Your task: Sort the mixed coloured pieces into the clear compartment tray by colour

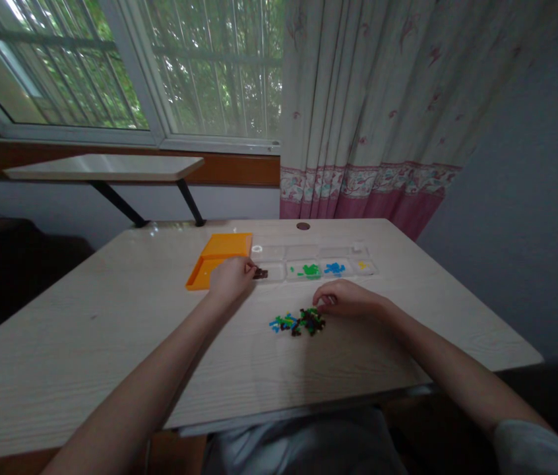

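Observation:
My left hand [233,275] is over the near left end of the clear boxes, its fingertips pinched together above a clear box [278,271] with dark brown pieces [260,273] in it. Whether a piece is between those fingers is too small to see. My right hand [343,298] rests at the right edge of a mixed pile of small pieces [309,321], brown, green, blue and yellow, fingers curled in. What it grips, if anything, is hidden. Farther along the row, separate boxes hold green pieces [310,270], blue pieces [334,268] and a few yellow pieces [363,265].
An open orange case [227,245] lies beside my left hand. Transparent lids [301,252] stretch behind the boxes. A raised shelf [111,166] on black legs stands at the table's [111,343] back left. Behind are a window and a curtain [353,119].

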A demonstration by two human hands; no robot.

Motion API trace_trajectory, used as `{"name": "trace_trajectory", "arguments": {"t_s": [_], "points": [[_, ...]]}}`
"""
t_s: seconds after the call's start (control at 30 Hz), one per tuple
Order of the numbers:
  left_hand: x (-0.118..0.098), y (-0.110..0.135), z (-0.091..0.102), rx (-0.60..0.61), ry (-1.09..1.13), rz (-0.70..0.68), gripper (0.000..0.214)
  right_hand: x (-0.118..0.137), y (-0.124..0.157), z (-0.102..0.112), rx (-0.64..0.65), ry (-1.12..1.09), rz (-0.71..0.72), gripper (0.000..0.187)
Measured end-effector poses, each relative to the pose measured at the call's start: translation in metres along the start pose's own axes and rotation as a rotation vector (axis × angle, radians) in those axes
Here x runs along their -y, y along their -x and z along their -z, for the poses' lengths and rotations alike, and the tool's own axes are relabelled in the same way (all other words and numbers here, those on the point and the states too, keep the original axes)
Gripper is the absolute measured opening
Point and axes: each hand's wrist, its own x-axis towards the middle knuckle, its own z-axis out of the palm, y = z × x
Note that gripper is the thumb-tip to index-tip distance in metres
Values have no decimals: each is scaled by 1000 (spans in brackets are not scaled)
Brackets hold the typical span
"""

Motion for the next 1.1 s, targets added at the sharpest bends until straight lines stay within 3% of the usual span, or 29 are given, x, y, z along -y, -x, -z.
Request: {"name": "trace_trajectory", "arguments": {"t_s": [0.27, 0.77, 1.1], "points": [[-7, 3, 0, -60, 19, -67, 22, 2, -1, 0, -6, -65, 7, 16], [-65, 40, -12, 76, 359, -557, 16, 7, -19, -25, -314, -611, -150, 35], [-66, 41, -8, -1, 409, -597, 16, 13, -20, -25, -276, -782, -159, 40]]}}
